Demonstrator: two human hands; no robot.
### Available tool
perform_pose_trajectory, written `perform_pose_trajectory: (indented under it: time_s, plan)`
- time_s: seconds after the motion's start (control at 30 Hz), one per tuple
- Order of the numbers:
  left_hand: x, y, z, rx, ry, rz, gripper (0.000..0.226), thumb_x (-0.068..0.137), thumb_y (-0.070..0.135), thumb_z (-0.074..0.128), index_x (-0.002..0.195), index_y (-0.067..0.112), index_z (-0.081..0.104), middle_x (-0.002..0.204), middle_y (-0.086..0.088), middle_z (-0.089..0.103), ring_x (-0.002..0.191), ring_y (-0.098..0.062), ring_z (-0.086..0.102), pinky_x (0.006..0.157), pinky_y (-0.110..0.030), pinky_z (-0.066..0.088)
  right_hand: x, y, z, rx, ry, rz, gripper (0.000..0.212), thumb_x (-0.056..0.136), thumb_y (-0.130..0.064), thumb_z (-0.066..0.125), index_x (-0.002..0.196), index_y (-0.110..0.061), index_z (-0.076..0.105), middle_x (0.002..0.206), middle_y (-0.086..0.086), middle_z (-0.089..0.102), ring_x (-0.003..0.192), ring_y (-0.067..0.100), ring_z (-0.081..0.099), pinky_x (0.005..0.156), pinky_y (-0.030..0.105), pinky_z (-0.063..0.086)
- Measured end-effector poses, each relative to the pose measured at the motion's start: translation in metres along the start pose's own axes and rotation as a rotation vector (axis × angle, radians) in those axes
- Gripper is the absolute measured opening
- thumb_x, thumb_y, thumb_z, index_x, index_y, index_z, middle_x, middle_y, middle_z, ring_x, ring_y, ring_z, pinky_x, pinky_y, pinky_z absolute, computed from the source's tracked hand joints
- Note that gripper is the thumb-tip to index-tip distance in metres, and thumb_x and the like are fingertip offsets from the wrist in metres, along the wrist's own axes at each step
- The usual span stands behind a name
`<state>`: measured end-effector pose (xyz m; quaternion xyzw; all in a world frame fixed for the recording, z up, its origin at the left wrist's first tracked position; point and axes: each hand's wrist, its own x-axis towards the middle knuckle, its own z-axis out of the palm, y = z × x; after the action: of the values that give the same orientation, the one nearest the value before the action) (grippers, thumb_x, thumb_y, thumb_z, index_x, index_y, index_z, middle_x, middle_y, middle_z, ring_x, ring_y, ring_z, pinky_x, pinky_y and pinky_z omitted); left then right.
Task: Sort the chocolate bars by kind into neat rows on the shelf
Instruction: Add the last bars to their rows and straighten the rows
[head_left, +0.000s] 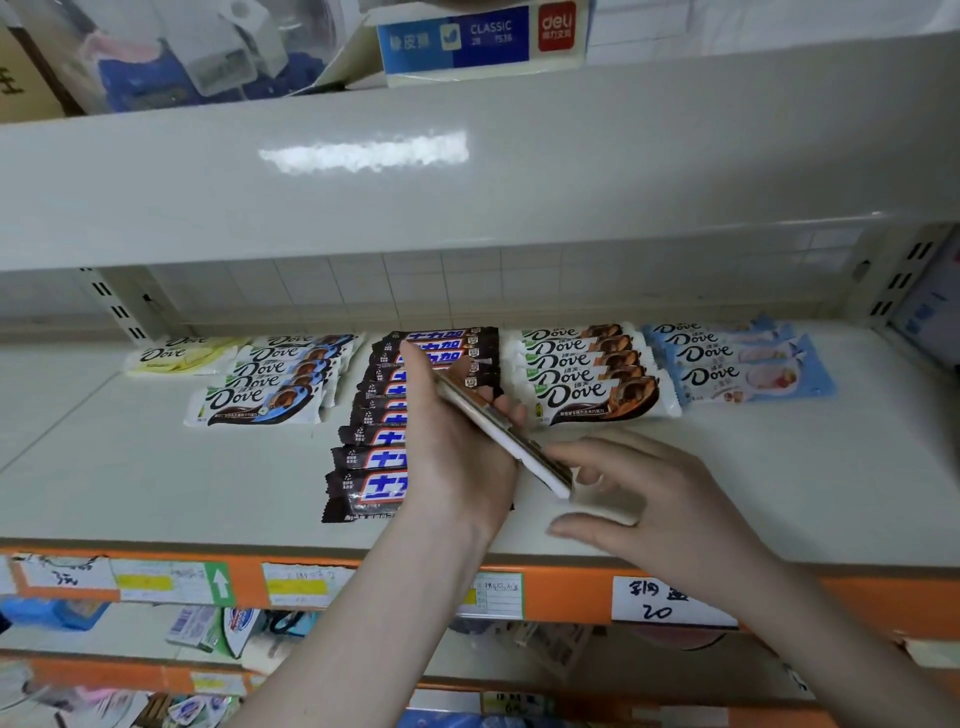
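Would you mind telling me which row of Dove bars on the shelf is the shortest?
The yellow-wrapped Dove row at the far left: only about two bars show there, while the blue-and-brown row, the orange-brown row and the light-blue row each hold several.

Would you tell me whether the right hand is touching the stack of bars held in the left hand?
Touching. The head view shows the right hand with fingertips meeting the near end of the stack of bars gripped by the left hand.
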<state>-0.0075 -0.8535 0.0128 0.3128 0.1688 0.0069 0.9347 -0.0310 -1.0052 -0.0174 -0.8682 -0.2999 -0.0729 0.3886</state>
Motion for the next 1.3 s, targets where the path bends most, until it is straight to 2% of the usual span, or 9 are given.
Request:
perform_pose_trajectory:
  time_s: [0.07, 0.17, 0.27, 0.47, 0.7, 0.87, 1.0, 1.13, 1.3]
  plan:
    - [0.001, 0.001, 0.002, -0.007, -0.067, -0.021, 0.053, 0.082, 0.070, 0.039, 0.093, 0.019, 0.051, 0.073, -0.002, 0.045, 0.066, -0.014, 0.047, 0.075, -0.027, 0.040, 0.001, 0.000, 0.000, 0.003, 0.080, -0.008, 0.031, 0.075, -0.036, 0.065, 0.105, -0.036, 0.064, 0.090, -0.023, 0.062, 0.082, -0.003, 0.056, 0.073, 0.009, 0.044]
    - [0.001, 0.003, 0.000, 0.049, -0.198, -0.064, 0.047, 0.084, 0.055, 0.048, 0.116, 0.021, 0.056, 0.100, -0.007, 0.063, 0.105, -0.020, 0.059, 0.100, -0.038, 0.043, 0.002, 0.005, -0.007, 0.133, 0.180, 0.090, 0.022, 0.080, -0.025, 0.061, 0.092, -0.043, 0.066, 0.085, -0.015, 0.067, 0.075, 0.004, 0.061, 0.064, 0.017, 0.048]
    - [0.002, 0.005, -0.007, 0.216, -0.215, -0.017, 0.018, 0.090, 0.026, 0.052, 0.094, 0.013, 0.063, 0.080, -0.003, 0.071, 0.076, -0.016, 0.068, 0.081, -0.034, 0.055, 0.004, 0.009, -0.017, 0.251, 0.231, 0.155, 0.028, 0.083, -0.019, 0.060, 0.092, -0.045, 0.063, 0.087, -0.017, 0.068, 0.075, 0.003, 0.062, 0.061, 0.018, 0.050]
    - [-0.004, 0.017, -0.012, 0.563, -0.186, 0.055, 0.018, 0.086, 0.012, 0.061, 0.070, 0.015, 0.069, 0.068, 0.000, 0.073, 0.054, -0.009, 0.067, 0.061, -0.023, 0.057, 0.006, 0.014, -0.031, 0.336, 0.326, 0.213, 0.035, 0.086, -0.006, 0.056, 0.087, -0.041, 0.062, 0.070, -0.027, 0.065, 0.063, -0.004, 0.059, 0.054, 0.005, 0.044]
    - [-0.004, 0.019, -0.014, 0.744, -0.218, 0.047, 0.010, 0.082, 0.002, 0.065, 0.086, 0.010, 0.060, 0.077, -0.002, 0.069, 0.053, -0.012, 0.065, 0.059, -0.021, 0.058, 0.004, 0.027, -0.041, -0.125, 0.120, 0.169, 0.044, 0.070, -0.032, 0.074, 0.109, -0.040, 0.058, 0.103, -0.031, 0.047, 0.092, -0.016, 0.042, 0.077, -0.007, 0.025]
    - [0.002, 0.012, -0.017, 0.930, -0.282, 0.055, 0.031, 0.084, 0.002, 0.064, 0.108, 0.020, 0.059, 0.100, 0.000, 0.061, 0.062, -0.019, 0.068, 0.065, -0.021, 0.058, 0.008, 0.039, -0.049, -0.306, 0.026, 0.108, 0.054, 0.072, -0.035, 0.073, 0.121, -0.037, 0.052, 0.103, -0.036, 0.037, 0.097, -0.018, 0.028, 0.080, -0.009, 0.017]
    - [0.014, 0.012, -0.015, 1.573, -0.375, 0.375, 0.043, 0.076, 0.017, 0.076, 0.117, 0.020, 0.061, 0.091, 0.009, 0.059, 0.068, -0.004, 0.052, 0.058, -0.004, 0.039, 0.012, 0.052, -0.049, -0.273, 0.045, 0.147, 0.055, 0.070, -0.031, 0.075, 0.120, -0.035, 0.053, 0.107, -0.023, 0.041, 0.099, -0.010, 0.029, 0.075, -0.001, 0.020]
    - [0.025, 0.004, -0.012, 1.950, -0.353, 0.568, 0.050, 0.076, 0.033, 0.073, 0.122, 0.020, 0.059, 0.108, 0.001, 0.065, 0.099, -0.018, 0.059, 0.073, -0.022, 0.041, 0.016, 0.069, -0.044, -0.281, 0.024, 0.144, 0.052, 0.072, -0.027, 0.075, 0.120, -0.031, 0.056, 0.107, -0.013, 0.050, 0.099, 0.000, 0.034, 0.079, 0.012, 0.021]
    - [0.040, -0.006, -0.011, 2.234, -0.317, 0.758, 0.049, 0.078, 0.046, 0.066, 0.120, 0.022, 0.059, 0.107, -0.003, 0.067, 0.100, -0.023, 0.060, 0.076, -0.028, 0.040, 0.026, 0.085, -0.042, -0.370, -0.039, 0.136, 0.051, 0.076, -0.027, 0.071, 0.125, -0.027, 0.054, 0.119, -0.006, 0.057, 0.103, 0.005, 0.039, 0.085, 0.022, 0.026]
